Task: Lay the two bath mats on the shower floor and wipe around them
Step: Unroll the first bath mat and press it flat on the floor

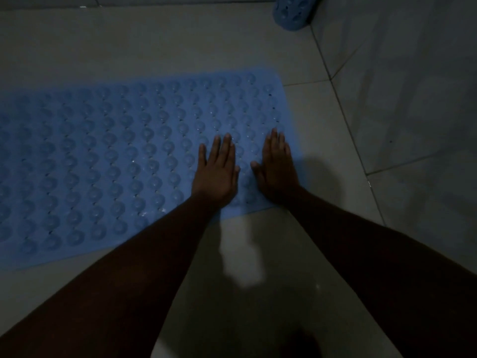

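Head view, in dim light: a blue bath mat [103,161] lies spread flat on the pale tiled shower floor [154,47]. Rows of round bumps and small holes stud its surface, and its left part runs out of my picture.

The person's two bare forearms reach in from the lower edge. The left hand [216,171] lies palm down on the mat near its right end, fingers straight and close together, grasping nothing. The right hand [276,171] lies just beside it, likewise flat and released. Its fingers point away from the camera and its outer edge sits at the mat's right border. The two thumbs point toward each other, with a narrow strip of mat showing between them. A dark shadow spreads over the tiles just to the right of the right hand.

Beyond the mat, at the top right of my feed, a second blue mat [294,14] stands rolled up where the floor meets the tiled wall [413,99]. It is well apart from both hands, and the top edge of the picture cuts it off. A pale patch of light [240,254] falls on the floor between the forearms, just on the near side of the spread mat's edge.
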